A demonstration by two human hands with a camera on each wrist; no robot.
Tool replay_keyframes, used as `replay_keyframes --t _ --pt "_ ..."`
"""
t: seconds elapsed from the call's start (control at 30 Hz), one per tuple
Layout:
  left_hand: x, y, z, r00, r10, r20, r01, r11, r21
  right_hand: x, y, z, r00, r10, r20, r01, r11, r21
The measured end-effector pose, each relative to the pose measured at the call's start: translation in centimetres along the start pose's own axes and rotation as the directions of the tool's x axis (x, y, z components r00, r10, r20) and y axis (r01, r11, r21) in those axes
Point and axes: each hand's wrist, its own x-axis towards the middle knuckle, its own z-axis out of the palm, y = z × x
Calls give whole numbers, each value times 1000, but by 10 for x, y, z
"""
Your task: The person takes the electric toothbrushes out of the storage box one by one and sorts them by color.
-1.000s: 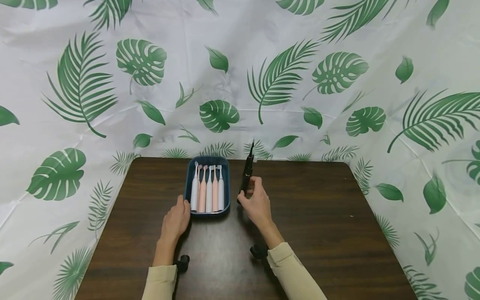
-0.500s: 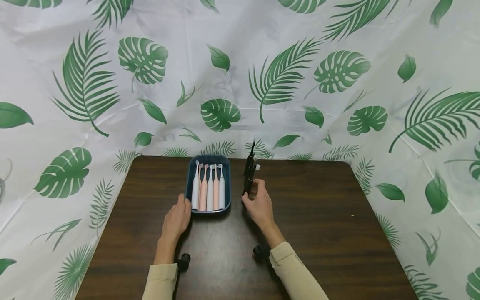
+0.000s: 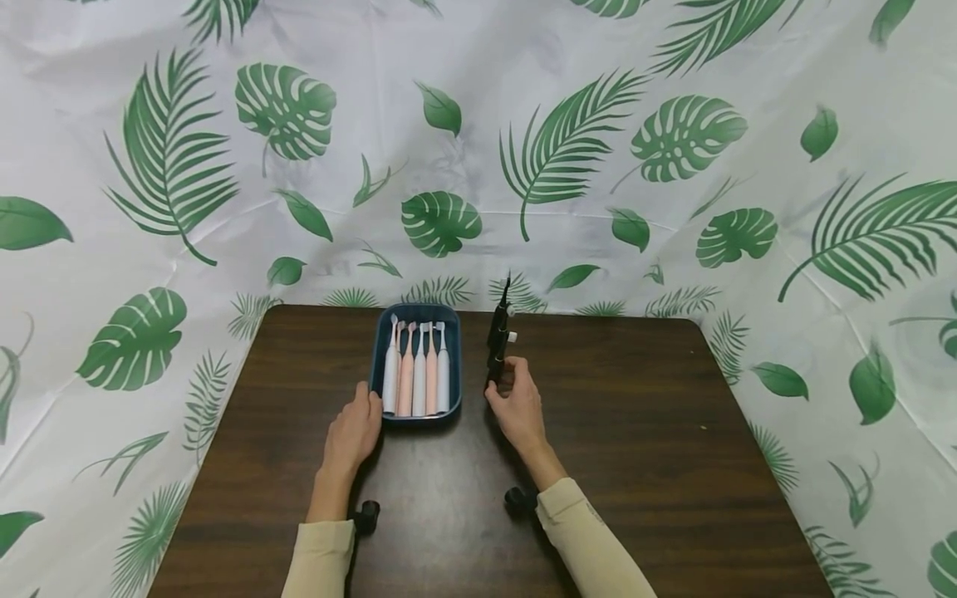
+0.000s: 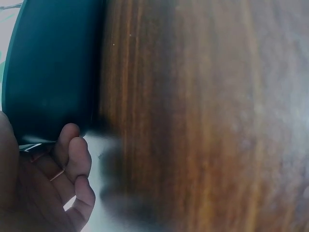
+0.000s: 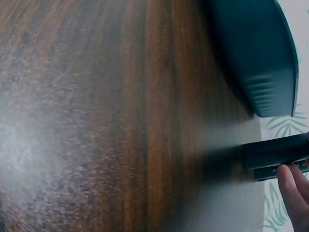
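A dark blue tray (image 3: 417,420) holds several white and pink electric toothbrushes (image 3: 405,386), lying side by side with their heads toward the back. My left hand (image 3: 353,428) holds the tray's near left corner; in the left wrist view its curled fingers (image 4: 78,157) meet the tray wall (image 4: 50,72). Right of the tray, my right hand (image 3: 517,407) pinches a black electric toothbrush (image 3: 496,361) standing upright. Another black electric toothbrush (image 3: 498,320) stands close behind it. In the right wrist view two black handles (image 5: 275,152) show beside a fingertip (image 5: 286,176).
The dark wood table (image 3: 635,465) ends just behind the tray, against a white curtain (image 3: 463,108) with green leaf prints. A black wrist camera (image 3: 366,517) sits by the left wrist and another wrist camera (image 3: 519,501) by the right.
My right hand has shifted slightly right with the black toothbrush, so the two black toothbrushes now show separately. My left hand and the tray stay in place; the head view tilts slightly.
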Motion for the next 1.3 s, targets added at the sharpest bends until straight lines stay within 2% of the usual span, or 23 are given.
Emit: replay_keyframes --t 0.43,0.77,1.3 --pt "1 1 -1 1000 23 -16 -23 1000 -1 4 3 3 1000 5 0 -5 1000 31" --pt "1 0 -1 1000 10 -1 -10 1000 -6 3 7 5 1000 2 28 -3 999 34" --pt "0 0 -1 1000 8 -4 -8 1000 -10 7 6 7 1000 10 13 -10 1000 22"
